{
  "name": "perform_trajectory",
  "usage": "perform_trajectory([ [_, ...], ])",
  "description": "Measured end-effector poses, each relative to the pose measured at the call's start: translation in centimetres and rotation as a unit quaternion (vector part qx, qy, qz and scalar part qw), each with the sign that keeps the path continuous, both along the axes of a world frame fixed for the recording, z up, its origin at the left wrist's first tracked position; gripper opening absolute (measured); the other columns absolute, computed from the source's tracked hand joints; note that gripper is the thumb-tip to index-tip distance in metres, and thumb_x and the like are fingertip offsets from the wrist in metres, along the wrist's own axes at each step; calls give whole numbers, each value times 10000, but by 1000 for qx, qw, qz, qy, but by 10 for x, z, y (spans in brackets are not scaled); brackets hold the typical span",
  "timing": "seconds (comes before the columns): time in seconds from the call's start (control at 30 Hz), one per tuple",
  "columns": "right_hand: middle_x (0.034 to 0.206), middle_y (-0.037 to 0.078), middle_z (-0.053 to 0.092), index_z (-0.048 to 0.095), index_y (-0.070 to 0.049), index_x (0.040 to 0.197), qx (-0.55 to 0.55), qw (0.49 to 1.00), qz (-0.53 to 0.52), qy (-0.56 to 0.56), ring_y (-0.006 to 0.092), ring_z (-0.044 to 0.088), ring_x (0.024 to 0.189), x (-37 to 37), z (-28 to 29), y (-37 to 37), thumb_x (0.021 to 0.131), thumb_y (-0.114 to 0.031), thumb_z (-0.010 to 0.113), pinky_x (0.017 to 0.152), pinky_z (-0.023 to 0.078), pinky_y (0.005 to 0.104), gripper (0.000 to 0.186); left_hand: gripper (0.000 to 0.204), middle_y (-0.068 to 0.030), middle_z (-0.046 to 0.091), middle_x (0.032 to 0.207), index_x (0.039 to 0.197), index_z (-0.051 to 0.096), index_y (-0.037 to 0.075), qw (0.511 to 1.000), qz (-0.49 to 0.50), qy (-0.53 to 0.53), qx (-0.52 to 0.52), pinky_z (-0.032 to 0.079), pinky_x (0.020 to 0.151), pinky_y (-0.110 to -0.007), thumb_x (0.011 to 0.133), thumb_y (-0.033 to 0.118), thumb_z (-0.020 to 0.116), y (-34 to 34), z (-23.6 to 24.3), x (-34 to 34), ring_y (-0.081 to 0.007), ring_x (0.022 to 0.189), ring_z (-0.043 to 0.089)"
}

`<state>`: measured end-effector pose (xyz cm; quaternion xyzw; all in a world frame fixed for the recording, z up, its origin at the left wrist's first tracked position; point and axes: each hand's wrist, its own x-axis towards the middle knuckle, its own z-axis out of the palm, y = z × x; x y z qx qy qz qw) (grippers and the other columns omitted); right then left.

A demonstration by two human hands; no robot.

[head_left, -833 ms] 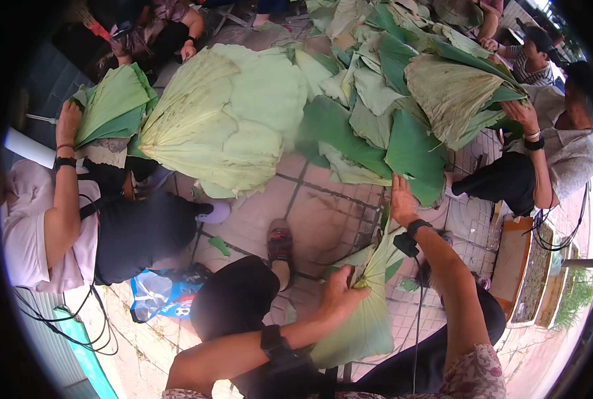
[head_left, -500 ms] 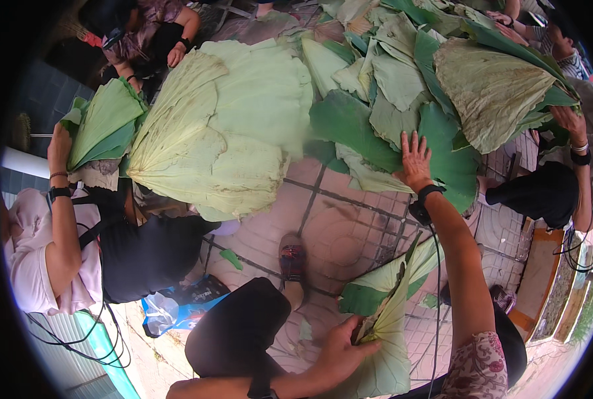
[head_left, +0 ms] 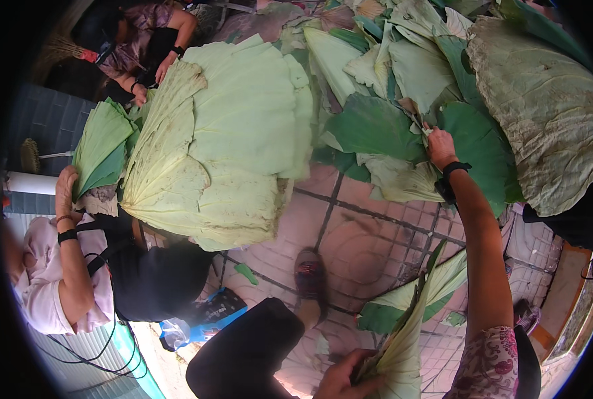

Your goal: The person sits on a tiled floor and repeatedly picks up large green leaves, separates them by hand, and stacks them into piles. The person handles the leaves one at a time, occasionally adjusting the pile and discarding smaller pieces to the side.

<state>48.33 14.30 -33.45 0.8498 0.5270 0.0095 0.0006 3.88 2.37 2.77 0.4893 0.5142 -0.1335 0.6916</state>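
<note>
On my feed, the right arm ran up from the lower right, stretched well forward and nearly straight. I saw its wrist roughly in line with the forearm and the right hand turned back-up, fingers curled inward, their tips too hidden for me to judge the grip. The left hand sat low at the bottom edge, close to the body, digits clamped in a firm hold; its forearm fell outside my view.

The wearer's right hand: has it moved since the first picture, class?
Yes: against the paving, the right hand has moved forward, farther over the lotus leaves.
</note>
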Motion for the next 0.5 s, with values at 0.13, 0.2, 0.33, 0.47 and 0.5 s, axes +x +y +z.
perform_trajectory([
  [0.13,923,174,656,630,-49,1189,10,1000,8,-17,348,671,879,-5,-5,0,935,-85,534,749,540,454,274,474,-137,656,1064,1246,572,-12,999,16,-15,-24,502,856,-348,814,99,732,-1,10,1,-206,980,607],
  [0.2,907,175,662,643,-41,1134,13,1000,20,-12,349,672,870,-18,2,-10,944,-98,525,743,539,456,231,466,-138,653,1075,1245,572,-11,999,9,-39,-20,502,867,-349,815,89,721,-4,12,-3,-200,991,602],
  [0.33,929,216,645,684,2,938,35,997,13,72,394,647,887,-56,23,-40,822,-79,604,796,521,485,162,502,-146,649,1165,1281,561,-25,998,-11,-53,34,483,935,-357,825,119,713,-17,13,-11,-229,1068,603],
  [0.47,856,166,673,647,-48,1114,14,996,75,52,362,670,831,-103,31,-85,923,-127,536,719,524,463,234,431,-95,657,1167,1263,564,-19,993,39,-112,21,478,934,-302,870,77,713,-23,1,-26,-151,1053,607],
  [0.5,854,166,671,647,-51,1113,8,995,79,65,363,668,831,-120,30,-98,905,-120,545,720,520,468,243,378,-62,668,1126,1232,573,-20,988,64,-144,7,490,897,-275,880,22,706,-25,-2,-31,-108,1004,618],
])
